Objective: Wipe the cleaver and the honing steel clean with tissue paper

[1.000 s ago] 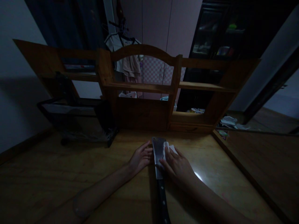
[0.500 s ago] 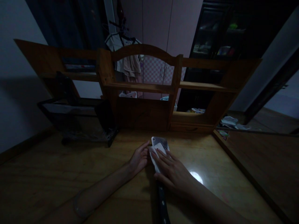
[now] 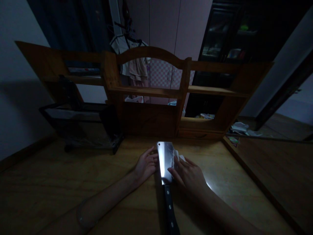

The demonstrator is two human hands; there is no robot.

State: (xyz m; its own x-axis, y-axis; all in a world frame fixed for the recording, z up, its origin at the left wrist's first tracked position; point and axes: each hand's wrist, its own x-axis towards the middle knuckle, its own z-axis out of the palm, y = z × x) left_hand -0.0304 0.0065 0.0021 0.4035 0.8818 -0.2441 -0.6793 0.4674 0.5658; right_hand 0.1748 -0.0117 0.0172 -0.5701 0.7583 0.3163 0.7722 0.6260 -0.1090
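Note:
A cleaver (image 3: 166,160) with a shiny blade and a black riveted handle (image 3: 168,209) lies lengthwise before me, its holed end pointing away. My left hand (image 3: 146,165) is at the blade's left edge, fingers bent against it and fingertips partly hidden by the blade. The thumb lies along the upper side of that hand. My right hand (image 3: 188,174) has a crumpled white tissue (image 3: 176,156) under its fingers, at the blade's right edge. The right thumb rests over the blade's face. Neither hand is on the handle.
The wooden tabletop (image 3: 117,192) carries a shelf unit (image 3: 149,93) along its back. At the left stands a dark-framed object (image 3: 80,127) with a clear wrapping. A raised wooden rim (image 3: 254,182) borders the right side. Clothes (image 3: 137,65) hang behind the shelf.
My right hand and the tissue have slid right, off the blade's face to its right edge. More of the blade shows, and it catches the light. My left hand has barely moved.

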